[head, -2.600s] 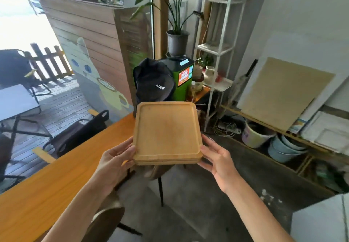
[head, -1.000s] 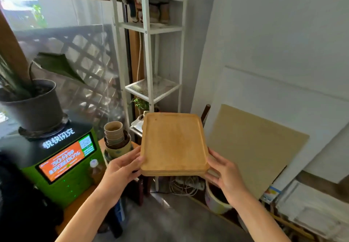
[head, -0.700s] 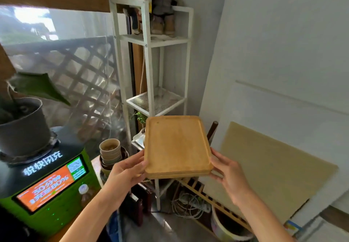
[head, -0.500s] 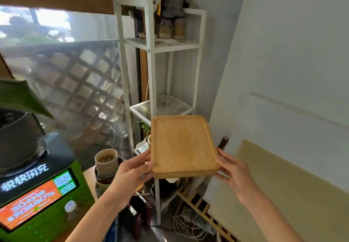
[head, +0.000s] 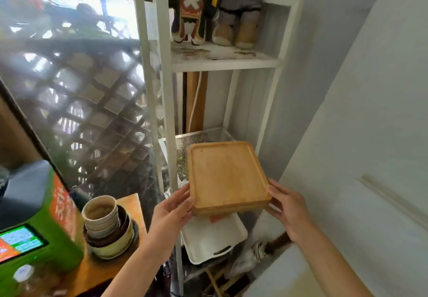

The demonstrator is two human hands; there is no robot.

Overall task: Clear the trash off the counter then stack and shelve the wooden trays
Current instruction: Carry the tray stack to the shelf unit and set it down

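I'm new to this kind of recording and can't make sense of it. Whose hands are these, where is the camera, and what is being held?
There is no machine here. A person wears a camera on the head, looking forward and down, so you see their own arms. The left hand and right hand hold stacked wooden trays by opposite edges, level, in front of a white metal shelf unit. Its mesh shelf sits just behind the trays. Plush dolls stand on the upper shelf. Lower left, stacked cups sit on a wooden counter.
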